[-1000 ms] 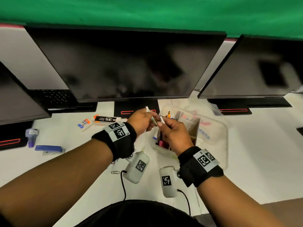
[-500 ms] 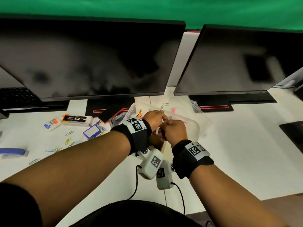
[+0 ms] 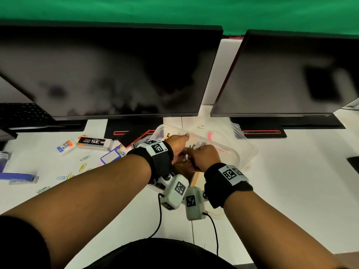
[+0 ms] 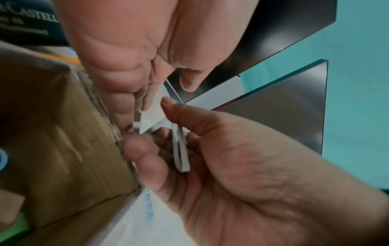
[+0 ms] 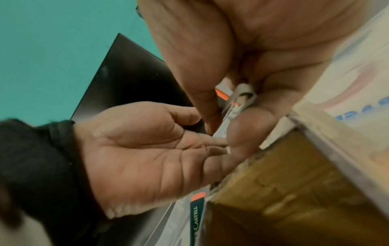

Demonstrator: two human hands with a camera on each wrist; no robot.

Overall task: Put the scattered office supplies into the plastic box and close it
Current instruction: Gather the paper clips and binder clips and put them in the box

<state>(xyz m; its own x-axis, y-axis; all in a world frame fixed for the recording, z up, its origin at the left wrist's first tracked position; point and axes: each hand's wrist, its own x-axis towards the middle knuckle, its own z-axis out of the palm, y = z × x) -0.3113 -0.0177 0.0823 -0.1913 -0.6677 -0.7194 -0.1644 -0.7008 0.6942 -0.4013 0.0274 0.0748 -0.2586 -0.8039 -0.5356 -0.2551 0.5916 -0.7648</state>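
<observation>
1. Over the open box (image 3: 236, 155) on the worktop (image 3: 291, 181), in front of the monitors (image 3: 108, 74), both hands meet, so that whatever is let go should fall inside rather than back on the worktop.
2. The right hand (image 3: 206, 157) has its fingers (image 4: 147, 168) curled, thumb and forefinger pinching a small white clip (image 4: 180, 149); in the right wrist view the same clip (image 5: 244, 98) sits between them, just above a cardboard carton (image 5: 294, 191) inside the box.
3. The left hand (image 3: 177, 146) is loosely open, palm up beside the right, fingers nearly straight and touching the clip's end, holding nothing firmly; it seems there to steady or guide.
4. Much is still out: paper clips (image 3: 83, 166), a glue stick (image 3: 67, 145), a staple pack (image 3: 95, 141) and a stapler (image 3: 19, 177) lie well to the left.
5. The lid's place I cannot tell.
</observation>
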